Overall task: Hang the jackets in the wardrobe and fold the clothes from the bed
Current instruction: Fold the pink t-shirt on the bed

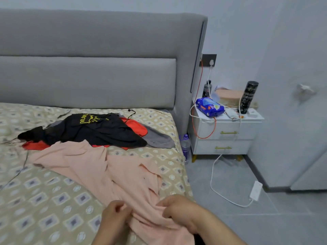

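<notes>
Left hand (115, 215) and right hand (174, 208), fingers curled, each pinch the near edge of the pink garment (92, 167); best drawn flat on the bed (44, 200) before folding.

The pink garment (99, 167) at your left hand (113, 215) and right hand (177, 207) is plain salmon. Left of your left hand the sheet (44, 200) is beige with grey diamonds and white rings. Beyond your hands lie a black top (99, 133) printed yellow, a red piece (137, 129), a grey piece (158, 139).
</notes>
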Demonstrator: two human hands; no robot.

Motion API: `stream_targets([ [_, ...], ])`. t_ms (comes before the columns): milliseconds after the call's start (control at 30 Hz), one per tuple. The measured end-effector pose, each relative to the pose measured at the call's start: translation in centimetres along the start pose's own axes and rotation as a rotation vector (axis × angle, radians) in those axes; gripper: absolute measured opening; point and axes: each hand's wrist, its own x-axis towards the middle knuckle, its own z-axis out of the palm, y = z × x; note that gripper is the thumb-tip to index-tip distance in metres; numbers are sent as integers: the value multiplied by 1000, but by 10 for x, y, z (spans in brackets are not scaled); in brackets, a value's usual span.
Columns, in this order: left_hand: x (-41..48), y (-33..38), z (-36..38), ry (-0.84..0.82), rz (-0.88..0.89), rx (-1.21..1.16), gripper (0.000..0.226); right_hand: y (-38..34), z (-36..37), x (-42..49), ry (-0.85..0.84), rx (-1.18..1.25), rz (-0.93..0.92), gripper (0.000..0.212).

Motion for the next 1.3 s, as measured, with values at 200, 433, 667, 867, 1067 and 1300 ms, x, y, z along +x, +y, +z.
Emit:
stream_targets([
  [200,43,15,-13,26,-203,-577,14,11,-6,-19,65,-140,-89,25],
  [433,29,58,6,19,23,-282,67,19,-24,-17,252,-322,-92,47],
  [667,-55,46,24,-899,402,315,29,-8,-3,-4,174,497,-153,28],
  [867,-57,29,36,-536,-12,-85,31,10,3,-14,140,673,-107,40],
  [1067,-57,57,42,-459,-334,-759,44,4,-11,-33,-51,855,-236,51],
  [1300,-62,95,32,-667,-11,-768,79,-18,-25,-60,154,656,-310,43],
])
